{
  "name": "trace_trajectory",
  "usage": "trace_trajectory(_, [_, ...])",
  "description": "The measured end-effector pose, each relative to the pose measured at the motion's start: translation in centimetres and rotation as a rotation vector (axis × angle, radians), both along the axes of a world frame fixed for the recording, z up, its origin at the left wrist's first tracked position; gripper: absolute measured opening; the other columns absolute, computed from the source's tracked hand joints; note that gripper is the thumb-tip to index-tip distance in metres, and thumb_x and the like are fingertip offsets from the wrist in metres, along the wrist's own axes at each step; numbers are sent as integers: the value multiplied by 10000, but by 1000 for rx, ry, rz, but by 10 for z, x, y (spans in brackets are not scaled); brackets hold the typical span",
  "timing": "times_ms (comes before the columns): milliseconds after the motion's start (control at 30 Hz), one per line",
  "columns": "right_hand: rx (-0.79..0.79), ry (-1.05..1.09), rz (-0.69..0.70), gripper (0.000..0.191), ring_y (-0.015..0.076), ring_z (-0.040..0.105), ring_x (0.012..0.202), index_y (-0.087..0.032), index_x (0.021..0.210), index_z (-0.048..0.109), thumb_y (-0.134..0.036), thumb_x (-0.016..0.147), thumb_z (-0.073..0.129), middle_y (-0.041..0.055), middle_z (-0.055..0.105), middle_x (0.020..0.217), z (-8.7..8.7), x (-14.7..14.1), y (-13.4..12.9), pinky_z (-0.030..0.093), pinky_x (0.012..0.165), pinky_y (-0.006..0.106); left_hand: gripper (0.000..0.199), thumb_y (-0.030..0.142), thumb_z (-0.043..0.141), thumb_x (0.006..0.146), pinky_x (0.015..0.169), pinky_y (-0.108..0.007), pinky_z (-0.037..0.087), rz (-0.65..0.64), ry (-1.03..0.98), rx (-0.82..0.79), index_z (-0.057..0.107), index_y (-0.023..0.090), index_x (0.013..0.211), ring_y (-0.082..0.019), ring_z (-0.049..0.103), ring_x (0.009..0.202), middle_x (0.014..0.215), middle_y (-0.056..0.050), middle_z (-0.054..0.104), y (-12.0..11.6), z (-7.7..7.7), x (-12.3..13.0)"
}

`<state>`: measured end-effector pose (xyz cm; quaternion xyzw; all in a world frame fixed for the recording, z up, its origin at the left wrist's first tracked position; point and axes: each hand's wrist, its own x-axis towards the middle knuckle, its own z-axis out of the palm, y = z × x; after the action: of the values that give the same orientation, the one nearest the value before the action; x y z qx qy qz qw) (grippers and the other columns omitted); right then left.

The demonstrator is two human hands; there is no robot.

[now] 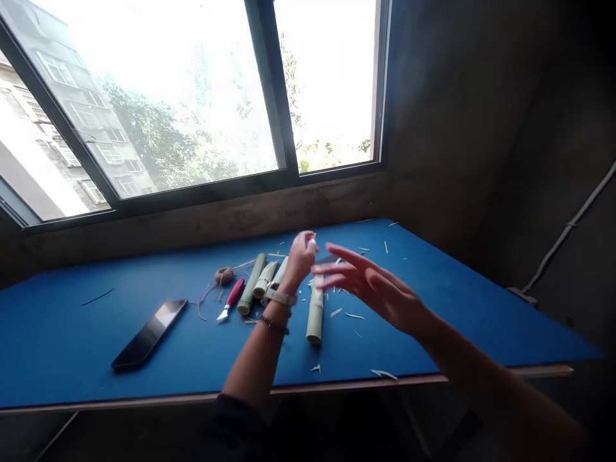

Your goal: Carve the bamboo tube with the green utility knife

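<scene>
My left hand (303, 258), with a watch and a dark bracelet on its wrist, is raised over the far middle of the table. Its fingers are curled together; what they hold, if anything, is too small to make out. My right hand (373, 285) is slightly blurred, its fingers stretched out and apart, holding nothing. Below and between the hands lies a peeled bamboo piece (315, 316), its far end partly covered by the right fingertips. A flat dark object (329, 260), mostly hidden, lies behind it. Beside my left wrist are a green bamboo piece (251, 287) and a pale bamboo piece (265, 280).
A red-handled craft knife (235, 294), a ball of twine (224, 276) and a black phone (149, 335) lie to the left on the blue table (67, 333). Bamboo shavings (355, 316) are scattered on the right. A window (192, 96) stands behind the table.
</scene>
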<state>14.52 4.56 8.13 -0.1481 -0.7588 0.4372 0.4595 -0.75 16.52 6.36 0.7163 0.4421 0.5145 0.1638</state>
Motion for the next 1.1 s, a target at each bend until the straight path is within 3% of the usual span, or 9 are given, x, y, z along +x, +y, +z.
trace_trajectory(67, [148,-262,54,402,198,544,1058,-243,1212,555,-419,890,391,71,601,1156,-2,28,-1,436,889,366,265,365,547,768,818,-367,451,9,270,-167,643,126,828,-243,596,865,834,-107,648,-10,-10,-17])
trace_trajectory(167, [191,-703,-190,409,208,586,962,-221,1197,568,-408,857,442,82,630,1070,-21,66,37,480,788,339,402,528,557,708,737,-368,452,115,788,-453,612,140,616,-284,608,813,732,-134,641,-34,-29,-25])
trace_trajectory(233, [232,-985,-429,402,247,589,949,-242,1155,596,-409,807,487,92,626,1064,-44,80,74,486,734,360,443,586,577,655,719,-353,445,118,892,-501,599,148,593,-300,613,813,725,-141,644,-44,-41,-21])
trace_trajectory(333, [250,-1264,-514,381,261,614,865,-238,1072,632,-321,706,566,97,642,984,-78,89,117,485,647,338,385,530,584,654,700,-348,439,103,841,-488,605,147,671,-309,616,814,772,-150,650,-43,-54,-13])
trace_trajectory(533, [259,-1141,-560,283,241,595,888,-205,981,603,-314,739,506,97,627,984,-102,97,135,470,707,326,308,438,515,742,699,-319,443,70,623,-413,574,159,860,-254,602,805,823,-110,623,-29,-65,-17])
trace_trajectory(733, [135,-990,-635,359,221,600,852,-166,1149,471,-297,824,395,131,606,1030,-100,103,134,481,676,311,532,443,486,798,522,-237,464,-150,13,-508,366,225,1268,-112,589,614,1093,-103,473,-29,-77,-20])
trace_trajectory(900, [251,-734,-722,499,266,511,1118,-151,1345,276,-305,874,334,184,477,1285,-101,93,128,464,814,366,339,278,502,783,487,-176,440,-213,-119,-583,485,153,1098,-84,532,580,807,-22,523,-29,-85,-12])
trace_trajectory(1000, [304,-707,-713,508,255,584,1004,-183,1375,242,-278,881,311,171,484,1289,-101,79,116,487,742,371,260,189,533,737,525,-171,454,-230,-185,-643,504,141,991,-76,525,592,770,-10,531,-30,-82,-10])
trace_trajectory(1100, [351,-779,-626,492,226,642,806,-203,1366,281,-307,887,324,146,563,1206,-100,66,104,496,622,337,372,294,526,784,522,-177,466,-292,-307,-686,433,179,1125,-73,556,593,850,-18,533,-32,-77,-12])
